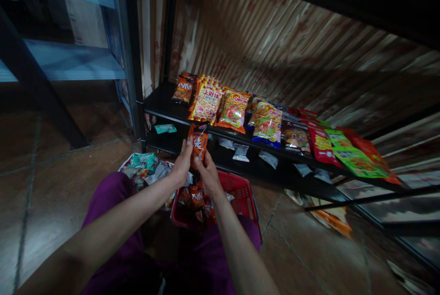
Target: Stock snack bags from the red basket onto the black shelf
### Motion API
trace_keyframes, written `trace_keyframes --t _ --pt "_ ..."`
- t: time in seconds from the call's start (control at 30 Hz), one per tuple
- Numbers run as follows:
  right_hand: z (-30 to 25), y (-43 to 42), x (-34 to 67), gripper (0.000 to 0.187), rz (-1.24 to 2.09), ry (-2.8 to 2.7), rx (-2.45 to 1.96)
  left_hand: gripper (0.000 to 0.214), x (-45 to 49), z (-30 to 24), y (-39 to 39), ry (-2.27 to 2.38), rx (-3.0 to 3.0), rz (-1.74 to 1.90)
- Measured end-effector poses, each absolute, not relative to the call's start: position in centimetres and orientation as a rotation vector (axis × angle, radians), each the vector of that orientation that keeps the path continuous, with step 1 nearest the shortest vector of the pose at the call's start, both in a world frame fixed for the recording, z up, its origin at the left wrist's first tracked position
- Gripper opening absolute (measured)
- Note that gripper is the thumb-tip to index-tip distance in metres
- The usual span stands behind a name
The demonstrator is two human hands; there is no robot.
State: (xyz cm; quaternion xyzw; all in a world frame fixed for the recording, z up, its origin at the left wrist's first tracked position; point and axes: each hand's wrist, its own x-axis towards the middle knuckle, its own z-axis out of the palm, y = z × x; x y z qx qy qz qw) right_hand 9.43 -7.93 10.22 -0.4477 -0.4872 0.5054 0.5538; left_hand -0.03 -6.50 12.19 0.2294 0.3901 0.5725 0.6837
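- The left grip (183,165) and right grip (208,173) close on one orange, glossy, pillow-shaped packet (198,144), held between them from either side.
- Light, even pressure at its sides should spare the contents.
- A flat black shelf (163,103) lies just beyond the grips; keeping the packet's top clear of its edge should avoid snagging.
- Beneath the grips sits a red perforated plastic basket (243,194) with more orange packets (197,197).
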Motion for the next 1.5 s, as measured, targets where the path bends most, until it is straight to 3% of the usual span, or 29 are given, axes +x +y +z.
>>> trace_keyframes --t 0.13,0.3,0.7,0.9,1.17,1.33,1.5 --pt "10.3 -7.8 9.3 0.056 1.228 -1.041 -1.138 0.027 0.0 13.2 -7.1 1.053 0.642 1.342" --pt "10.4 -7.3 8.9 0.044 1.255 -0.897 -1.136 0.023 -0.7 13.6 -7.0 1.058 0.854 1.34" --pt "11.1 -4.0 7.3 0.038 1.402 -0.827 -0.976 0.054 -4.8 11.1 -4.1 1.119 0.805 1.264" --pt "12.3 -0.4 5.5 0.041 1.42 -0.923 -0.929 0.054 -6.7 11.9 -2.1 1.082 0.831 1.293" --pt "13.3 6.6 3.4 0.038 1.106 -1.172 -1.047 0.046 -8.3 12.1 4.5 1.143 0.878 1.552" --pt "12.9 11.1 2.1 0.068 0.761 -1.35 -1.161 0.04 -8.6 12.6 9.3 1.133 0.862 1.658" --pt "13.6 14.2 1.5 0.07 0.497 -1.516 -1.283 0.037 -8.5 12.5 13.5 1.111 0.894 1.716"
